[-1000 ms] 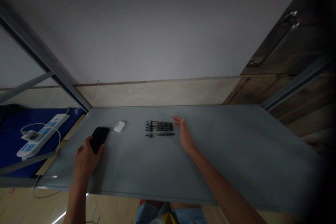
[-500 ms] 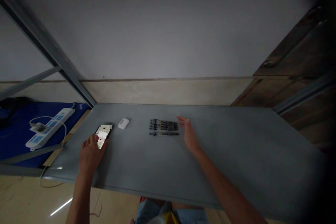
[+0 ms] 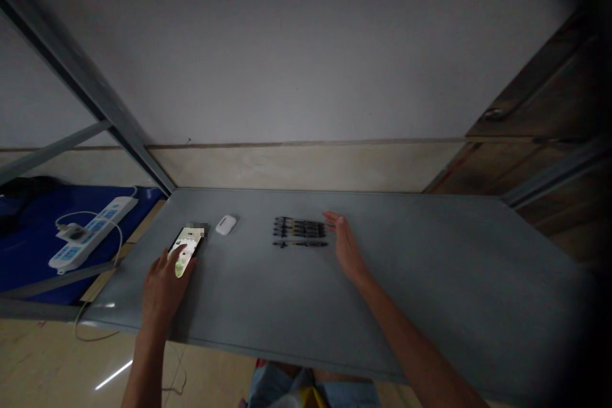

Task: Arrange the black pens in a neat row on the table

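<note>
Black pens (image 3: 300, 229), probably, well inside tabletop (image 3: 258, 299) edges.

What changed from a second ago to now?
The phone screen went from dark to lit; a left hand finger, previously at its edge, now reaches over it. Nothing visibly picked up or let go. Unchanged: right hand open beside the pens, white case in place.

head view | from person's head | forward and down | table (image 3: 258, 299) near, wall (image 3: 306, 64) beyond
</note>
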A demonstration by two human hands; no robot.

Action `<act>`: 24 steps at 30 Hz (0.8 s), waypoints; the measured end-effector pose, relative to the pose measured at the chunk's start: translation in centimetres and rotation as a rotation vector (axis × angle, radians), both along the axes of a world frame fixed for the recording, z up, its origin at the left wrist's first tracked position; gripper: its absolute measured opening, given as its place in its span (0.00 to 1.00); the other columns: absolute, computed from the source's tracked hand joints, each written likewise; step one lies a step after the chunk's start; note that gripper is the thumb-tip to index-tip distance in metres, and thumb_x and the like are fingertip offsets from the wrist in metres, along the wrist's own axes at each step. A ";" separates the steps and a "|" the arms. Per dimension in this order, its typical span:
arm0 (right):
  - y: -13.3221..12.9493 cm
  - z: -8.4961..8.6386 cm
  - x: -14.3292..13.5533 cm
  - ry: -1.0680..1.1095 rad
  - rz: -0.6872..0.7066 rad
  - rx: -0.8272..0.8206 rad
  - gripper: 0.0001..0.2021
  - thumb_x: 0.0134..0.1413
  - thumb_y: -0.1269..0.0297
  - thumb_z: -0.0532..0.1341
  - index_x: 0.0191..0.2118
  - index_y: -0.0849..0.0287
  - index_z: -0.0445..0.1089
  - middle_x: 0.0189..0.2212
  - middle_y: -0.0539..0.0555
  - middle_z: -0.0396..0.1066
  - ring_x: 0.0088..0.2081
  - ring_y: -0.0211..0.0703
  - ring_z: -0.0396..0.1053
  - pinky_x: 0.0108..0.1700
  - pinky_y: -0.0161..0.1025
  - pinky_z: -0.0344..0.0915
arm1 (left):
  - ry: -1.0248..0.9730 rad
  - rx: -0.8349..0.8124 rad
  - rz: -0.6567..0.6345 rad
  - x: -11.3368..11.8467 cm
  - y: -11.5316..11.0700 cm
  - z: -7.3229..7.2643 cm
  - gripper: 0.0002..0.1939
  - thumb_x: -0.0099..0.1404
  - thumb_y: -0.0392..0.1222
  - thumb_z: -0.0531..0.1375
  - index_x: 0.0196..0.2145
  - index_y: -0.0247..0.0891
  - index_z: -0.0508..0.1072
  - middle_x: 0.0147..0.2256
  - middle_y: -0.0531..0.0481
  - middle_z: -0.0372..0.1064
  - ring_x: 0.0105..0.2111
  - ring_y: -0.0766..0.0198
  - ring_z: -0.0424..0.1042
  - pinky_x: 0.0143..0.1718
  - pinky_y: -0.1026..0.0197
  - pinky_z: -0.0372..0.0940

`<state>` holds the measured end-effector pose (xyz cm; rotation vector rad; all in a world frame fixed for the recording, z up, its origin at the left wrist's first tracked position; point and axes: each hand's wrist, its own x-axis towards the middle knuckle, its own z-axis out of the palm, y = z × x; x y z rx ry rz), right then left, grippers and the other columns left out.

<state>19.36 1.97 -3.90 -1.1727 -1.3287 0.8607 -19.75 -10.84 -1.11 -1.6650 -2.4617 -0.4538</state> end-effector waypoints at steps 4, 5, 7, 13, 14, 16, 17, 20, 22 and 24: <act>0.1 -0.1 0.0 -0.012 -0.001 0.005 0.25 0.64 0.45 0.40 0.50 0.52 0.67 0.50 0.58 0.67 0.51 0.48 0.64 0.54 0.52 0.62 | 0.102 -0.016 -0.023 -0.2 0.1 -0.4 0.22 0.67 0.51 0.52 0.55 0.41 0.65 0.57 0.40 0.58 0.53 0.47 0.61 0.54 0.48 0.56; 0.1 -0.2 0.1 -0.013 0.001 0.009 0.25 0.64 0.45 0.40 0.50 0.52 0.67 0.50 0.58 0.67 0.51 0.48 0.64 0.53 0.52 0.62 | 0.099 -0.016 -0.019 -0.1 0.1 -0.4 0.22 0.67 0.50 0.53 0.56 0.42 0.64 0.58 0.40 0.57 0.54 0.47 0.61 0.55 0.48 0.56; 0.2 -0.2 0.1 -0.017 -0.002 0.015 0.26 0.64 0.45 0.40 0.50 0.53 0.67 0.49 0.58 0.67 0.51 0.49 0.65 0.53 0.51 0.63 | 0.085 0.016 -0.005 0.5 0.1 0.0 0.25 0.66 0.49 0.53 0.59 0.42 0.60 0.59 0.39 0.54 0.56 0.46 0.58 0.56 0.46 0.54; -0.1 0.2 -0.1 -0.036 0.009 0.018 0.24 0.65 0.47 0.40 0.50 0.53 0.66 0.49 0.58 0.67 0.51 0.47 0.64 0.54 0.50 0.62 | 0.064 0.226 -0.020 4.6 0.9 1.8 0.28 0.66 0.49 0.54 0.61 0.40 0.55 0.62 0.39 0.47 0.61 0.45 0.48 0.59 0.41 0.47; -0.1 0.2 -0.1 -0.041 0.005 0.018 0.24 0.65 0.47 0.40 0.49 0.53 0.66 0.49 0.58 0.67 0.51 0.47 0.64 0.54 0.50 0.62 | 0.053 0.254 -0.074 5.5 1.3 2.1 0.27 0.66 0.48 0.54 0.60 0.40 0.56 0.62 0.39 0.49 0.61 0.46 0.49 0.59 0.42 0.48; -0.2 0.3 -0.1 -0.055 -0.001 0.012 0.24 0.65 0.48 0.40 0.49 0.53 0.66 0.49 0.58 0.67 0.51 0.47 0.64 0.55 0.51 0.61 | 0.013 0.286 -0.228 7.8 2.2 2.6 0.23 0.67 0.46 0.54 0.57 0.38 0.60 0.58 0.40 0.55 0.59 0.49 0.52 0.59 0.45 0.50; -0.2 0.3 -0.1 -0.062 -0.003 0.010 0.23 0.65 0.48 0.41 0.49 0.53 0.66 0.49 0.57 0.67 0.51 0.47 0.64 0.55 0.51 0.61 | -0.012 0.294 -0.320 9.0 2.7 2.7 0.19 0.67 0.44 0.53 0.54 0.39 0.63 0.55 0.41 0.59 0.57 0.51 0.56 0.58 0.46 0.52; -0.1 0.3 0.0 -0.077 0.006 0.020 0.22 0.65 0.48 0.41 0.49 0.52 0.66 0.50 0.57 0.66 0.53 0.47 0.64 0.56 0.51 0.61 | -0.056 0.237 -0.663 13.2 4.6 2.8 0.11 0.69 0.41 0.51 0.44 0.40 0.70 0.47 0.44 0.65 0.50 0.55 0.62 0.54 0.50 0.58; 0.0 0.2 0.1 -0.087 0.006 0.030 0.22 0.65 0.48 0.42 0.49 0.52 0.66 0.50 0.57 0.66 0.53 0.48 0.63 0.56 0.52 0.60 | -0.044 0.158 -0.824 16.0 6.0 2.8 0.10 0.69 0.41 0.51 0.41 0.39 0.71 0.42 0.44 0.67 0.45 0.56 0.64 0.50 0.52 0.61; 0.0 0.2 0.1 -0.099 -0.001 0.036 0.21 0.64 0.48 0.43 0.49 0.52 0.66 0.50 0.57 0.66 0.54 0.49 0.63 0.56 0.52 0.60 | -0.003 0.084 -0.926 18.5 7.3 2.8 0.10 0.69 0.45 0.53 0.40 0.38 0.71 0.37 0.45 0.66 0.43 0.57 0.64 0.47 0.53 0.63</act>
